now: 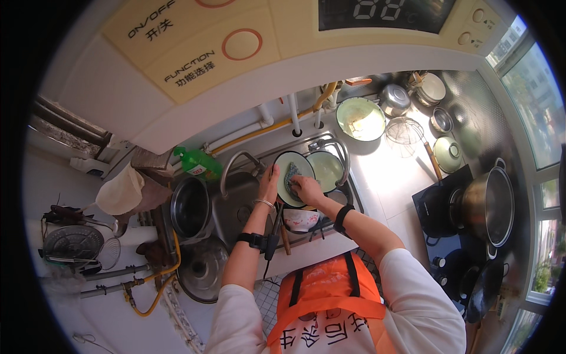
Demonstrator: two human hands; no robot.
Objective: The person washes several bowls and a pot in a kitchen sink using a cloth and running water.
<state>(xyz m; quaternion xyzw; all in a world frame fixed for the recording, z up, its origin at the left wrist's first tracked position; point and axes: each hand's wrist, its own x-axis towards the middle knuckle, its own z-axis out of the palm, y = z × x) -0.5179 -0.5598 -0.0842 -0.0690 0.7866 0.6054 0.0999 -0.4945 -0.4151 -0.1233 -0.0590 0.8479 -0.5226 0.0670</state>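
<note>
Over the double sink, my left hand (269, 185) grips the left rim of a pale enamel bowl (299, 160) with a dark edge, which is tilted up. My right hand (307, 190) presses a grey-green scrubbing cloth (291, 173) against the inside of this bowl. Behind it, a second pale green bowl (328, 170) sits in the right basin. Nearer to me is a white bowl with a red floral pattern (300, 220). Part of the sink's left basin (232, 212) shows beside my left forearm.
Curved faucets (234, 166) arch over both basins. Left of the sink are a green bottle (199, 164), a dark pot (190, 202) and a glass lid (201, 267). On the right counter stand an enamel basin (360, 118) and a wire strainer (403, 132). A large pot (491, 208) occupies the stove.
</note>
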